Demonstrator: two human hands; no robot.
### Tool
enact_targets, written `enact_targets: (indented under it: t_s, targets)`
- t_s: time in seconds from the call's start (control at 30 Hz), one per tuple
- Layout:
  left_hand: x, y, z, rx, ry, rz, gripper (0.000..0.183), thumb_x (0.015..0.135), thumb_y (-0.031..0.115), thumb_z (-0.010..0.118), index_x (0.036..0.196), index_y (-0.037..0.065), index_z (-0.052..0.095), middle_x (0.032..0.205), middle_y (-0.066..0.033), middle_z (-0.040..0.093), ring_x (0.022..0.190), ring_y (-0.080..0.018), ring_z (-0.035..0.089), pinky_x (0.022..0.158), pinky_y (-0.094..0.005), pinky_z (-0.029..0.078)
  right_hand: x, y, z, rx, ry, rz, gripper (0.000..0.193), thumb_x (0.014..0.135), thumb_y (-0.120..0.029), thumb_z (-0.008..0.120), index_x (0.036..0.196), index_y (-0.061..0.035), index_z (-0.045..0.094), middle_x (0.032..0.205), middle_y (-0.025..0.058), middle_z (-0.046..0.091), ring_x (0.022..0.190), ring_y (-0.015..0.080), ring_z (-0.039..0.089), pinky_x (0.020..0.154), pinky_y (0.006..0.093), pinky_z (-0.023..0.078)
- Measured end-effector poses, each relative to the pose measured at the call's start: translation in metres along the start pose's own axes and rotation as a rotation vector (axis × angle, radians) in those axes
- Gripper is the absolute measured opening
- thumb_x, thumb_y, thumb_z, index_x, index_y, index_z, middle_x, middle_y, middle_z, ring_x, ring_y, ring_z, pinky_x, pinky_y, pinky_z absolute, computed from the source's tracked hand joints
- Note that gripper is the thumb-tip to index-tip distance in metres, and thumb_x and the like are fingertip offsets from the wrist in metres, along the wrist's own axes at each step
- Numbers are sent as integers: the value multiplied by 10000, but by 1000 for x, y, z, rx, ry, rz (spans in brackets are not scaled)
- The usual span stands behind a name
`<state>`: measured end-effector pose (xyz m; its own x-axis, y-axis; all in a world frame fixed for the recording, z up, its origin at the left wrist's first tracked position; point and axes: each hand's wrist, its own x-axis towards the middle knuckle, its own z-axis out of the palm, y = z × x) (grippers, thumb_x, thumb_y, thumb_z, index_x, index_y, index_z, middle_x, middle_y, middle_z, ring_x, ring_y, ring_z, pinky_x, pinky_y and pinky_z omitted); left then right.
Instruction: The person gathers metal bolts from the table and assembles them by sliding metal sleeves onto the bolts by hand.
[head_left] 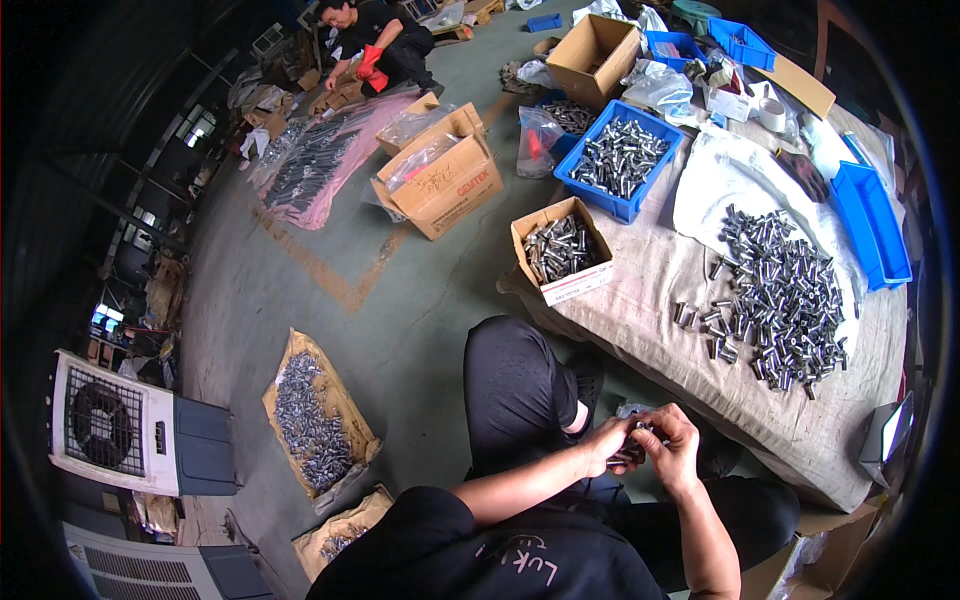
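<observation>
Above my lap, just off the table's near edge, my two hands are close together. My left hand is closed around several small dark and shiny metal parts. With fingers curled, my right hand grips a metal part at the top of that bunch. Fingers partly cover the parts, so their exact shape is hidden. Nearest on the table is a heap of short shiny metal cylinders, some with a wider end, lying partly on a white sheet.
A cloth-covered table carries a small carton and a blue bin of metal pieces, plus an empty-looking blue tray. On the floor stand a tray of small parts, cardboard boxes and an air cooler. A red-gloved person crouches far off.
</observation>
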<state>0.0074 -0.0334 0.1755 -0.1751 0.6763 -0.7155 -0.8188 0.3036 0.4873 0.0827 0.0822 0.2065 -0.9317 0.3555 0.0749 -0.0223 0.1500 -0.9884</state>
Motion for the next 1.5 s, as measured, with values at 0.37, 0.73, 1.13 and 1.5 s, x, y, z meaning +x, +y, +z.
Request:
enact_targets:
  t_s: [0.37, 0.73, 1.13, 1.5]
  targets:
    - [5, -6, -4, 1, -8, 11, 431, 854, 518, 356, 776, 124, 514, 557, -39, 528, 417, -128, 512, 310, -220, 329, 0, -3, 1, -3, 2, 7, 170, 677, -72, 702, 795, 7, 608, 720, 50, 525, 669, 137, 497, 602, 250, 407]
    - [4, -6, -4, -4, -2, 0, 411, 856, 504, 364, 807, 124, 512, 554, -42, 525, 411, -134, 521, 298, -221, 338, 0, -5, 1, -12, -1, 8, 168, 676, -57, 697, 805, 8, 612, 714, 46, 510, 659, 129, 488, 590, 244, 399]
    - [5, -8, -5, -10, 7, 6, 398, 873, 467, 327, 837, 119, 518, 554, -43, 524, 407, -138, 520, 296, -223, 337, 1, -2, 1, -16, -6, 18, 165, 677, -70, 698, 803, 1, 618, 720, 53, 536, 681, 147, 505, 617, 261, 415]
    - [2, -6, -2, -6, 21, 4, 400, 871, 470, 335, 851, 118, 526, 547, -50, 532, 401, -139, 519, 292, -223, 327, 1, -1, 1, -50, -8, -18, 156, 673, -44, 693, 801, 3, 617, 707, 67, 526, 654, 162, 510, 595, 263, 417]
